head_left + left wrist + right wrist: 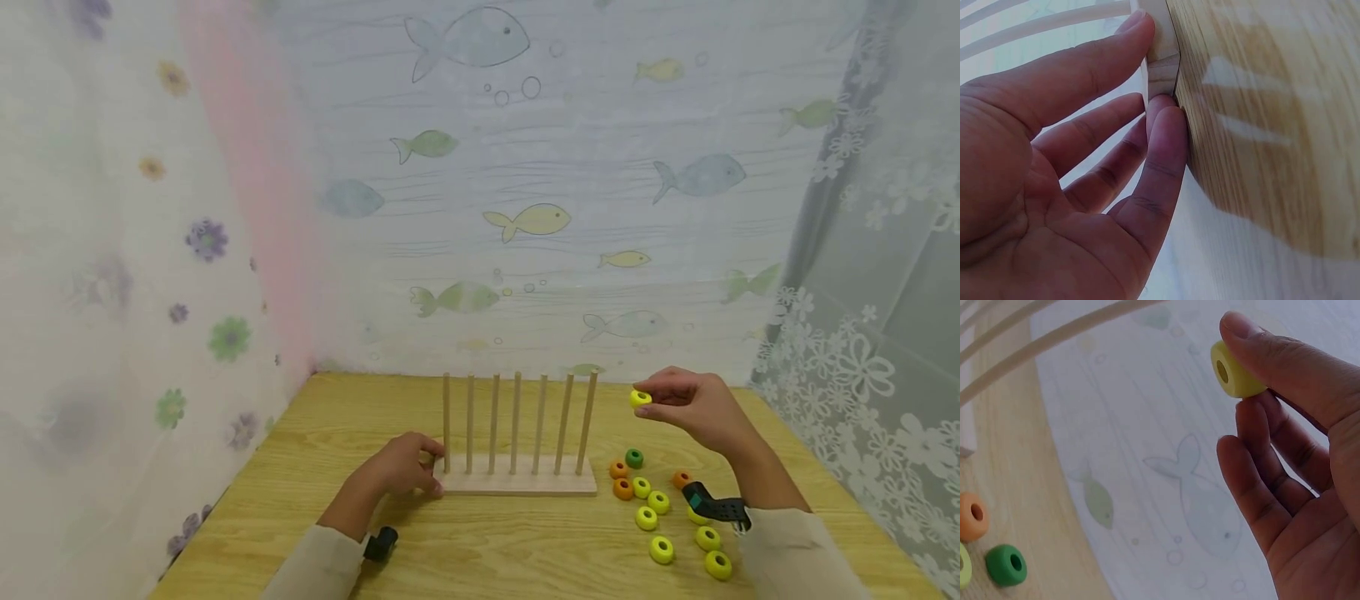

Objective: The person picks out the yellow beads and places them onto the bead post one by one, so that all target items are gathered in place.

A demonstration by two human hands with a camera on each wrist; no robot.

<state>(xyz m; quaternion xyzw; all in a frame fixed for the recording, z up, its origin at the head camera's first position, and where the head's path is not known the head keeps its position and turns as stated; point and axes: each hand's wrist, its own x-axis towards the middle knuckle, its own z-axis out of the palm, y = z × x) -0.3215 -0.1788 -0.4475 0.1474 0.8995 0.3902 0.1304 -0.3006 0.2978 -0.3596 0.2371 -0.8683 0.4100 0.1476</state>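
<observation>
A pale wooden peg rack (517,482) with a row of several upright pegs stands on the table. My left hand (401,467) grips the left end of its base, and in the left wrist view the thumb and fingers (1163,150) close around that end. Raised to the right of the rack, my right hand (693,408) pinches a yellow bead (641,399) between thumb and fingers. In the right wrist view the yellow bead (1235,372) shows its hole facing left, towards the pegs. All the pegs are bare.
Several yellow beads (662,550) lie loose on the table right of the rack, among them orange beads (623,489) and a green bead (634,458). My right forearm passes over some of them. Behind the wooden table (480,550) hangs a fish-print curtain (525,167).
</observation>
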